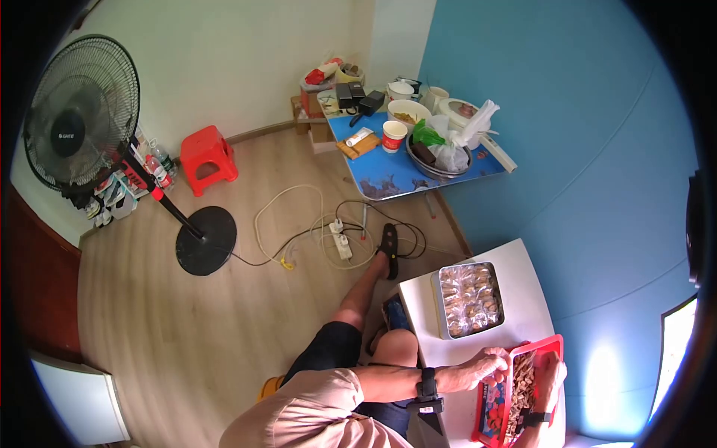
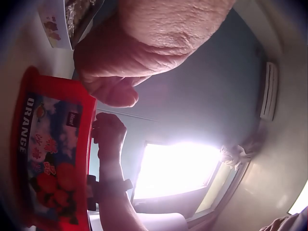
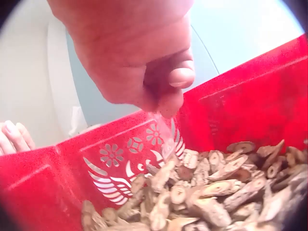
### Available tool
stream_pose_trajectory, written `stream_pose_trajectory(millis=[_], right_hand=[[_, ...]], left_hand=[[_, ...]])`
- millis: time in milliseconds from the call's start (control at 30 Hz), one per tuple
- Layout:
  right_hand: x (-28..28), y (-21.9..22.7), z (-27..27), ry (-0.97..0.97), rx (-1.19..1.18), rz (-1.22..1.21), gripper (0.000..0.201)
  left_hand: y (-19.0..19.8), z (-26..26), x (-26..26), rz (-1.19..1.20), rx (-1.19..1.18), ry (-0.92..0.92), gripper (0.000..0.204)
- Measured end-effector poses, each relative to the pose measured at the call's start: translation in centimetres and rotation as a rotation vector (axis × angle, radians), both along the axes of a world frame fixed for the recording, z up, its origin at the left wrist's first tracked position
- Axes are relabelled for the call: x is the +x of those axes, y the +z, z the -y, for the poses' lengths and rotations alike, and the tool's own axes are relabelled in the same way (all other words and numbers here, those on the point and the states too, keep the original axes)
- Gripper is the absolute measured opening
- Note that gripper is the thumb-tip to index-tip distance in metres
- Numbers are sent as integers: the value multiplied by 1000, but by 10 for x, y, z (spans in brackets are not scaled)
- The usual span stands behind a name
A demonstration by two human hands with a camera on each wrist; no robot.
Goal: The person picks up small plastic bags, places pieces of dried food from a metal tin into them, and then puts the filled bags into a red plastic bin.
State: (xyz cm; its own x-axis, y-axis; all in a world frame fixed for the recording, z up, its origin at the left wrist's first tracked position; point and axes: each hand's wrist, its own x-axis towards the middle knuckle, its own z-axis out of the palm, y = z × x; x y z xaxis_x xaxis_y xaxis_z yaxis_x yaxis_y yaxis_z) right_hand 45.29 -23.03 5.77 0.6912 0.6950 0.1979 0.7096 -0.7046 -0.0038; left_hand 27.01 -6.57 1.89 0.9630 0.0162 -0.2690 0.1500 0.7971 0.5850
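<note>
A red plastic box (image 1: 554, 343) with an orange-print label (image 2: 53, 149) stands on the white table and holds many dried, woody slices (image 3: 216, 192). My left hand (image 1: 485, 366) is by the box's near long rim, its thumb (image 2: 122, 95) lowered close to the corner. Over the slices, inside the far side of the box, my right hand (image 1: 550, 373) hangs with its fingers (image 3: 171, 103) curled inward. A pale, blurred streak shows below those fingertips; what either hand holds I cannot tell. Beyond the box sits a square tin (image 1: 439, 306) filled with clear-wrapped packets (image 1: 470, 295).
A blue folding table (image 1: 381, 187) with bowls, a red paper cup (image 1: 394, 137) and bags stands ahead. Cables and a power strip (image 1: 340, 243) lie on the floor. A standing fan (image 1: 205, 239) and a red stool (image 1: 208, 157) are at left; a blue wall (image 1: 597, 187) borders the right.
</note>
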Motion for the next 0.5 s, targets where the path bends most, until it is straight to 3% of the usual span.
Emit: stream_pose_trajectory(millis=[67, 133, 200, 267, 333, 400, 467, 500], right_hand=[[-11, 7, -10, -101, 211, 13, 12], [-7, -4, -2, -73, 155, -27, 11], [-3, -7, 0, 85, 189, -5, 11], [3, -18, 4, 20, 232, 26, 11], [-8, -14, 1, 128, 63, 42, 12], [-50, 22, -21, 112, 177, 70, 11], [-24, 6, -8, -42, 312, 58, 8], [-22, 7, -4, -87, 181, -69, 7]], left_hand=[[0, -5, -7, -58, 17, -5, 11], [-9, -4, -12, -65, -7, 18, 11], [-15, -9, -18, -75, -61, 51, 11], [-20, -15, -26, -60, -56, 59, 12], [-19, -20, -34, -110, -46, 103, 12], [-26, -24, -35, -127, -69, 106, 11], [-33, -24, -43, -120, -84, 141, 9], [-30, -27, -49, -114, -94, 157, 7]])
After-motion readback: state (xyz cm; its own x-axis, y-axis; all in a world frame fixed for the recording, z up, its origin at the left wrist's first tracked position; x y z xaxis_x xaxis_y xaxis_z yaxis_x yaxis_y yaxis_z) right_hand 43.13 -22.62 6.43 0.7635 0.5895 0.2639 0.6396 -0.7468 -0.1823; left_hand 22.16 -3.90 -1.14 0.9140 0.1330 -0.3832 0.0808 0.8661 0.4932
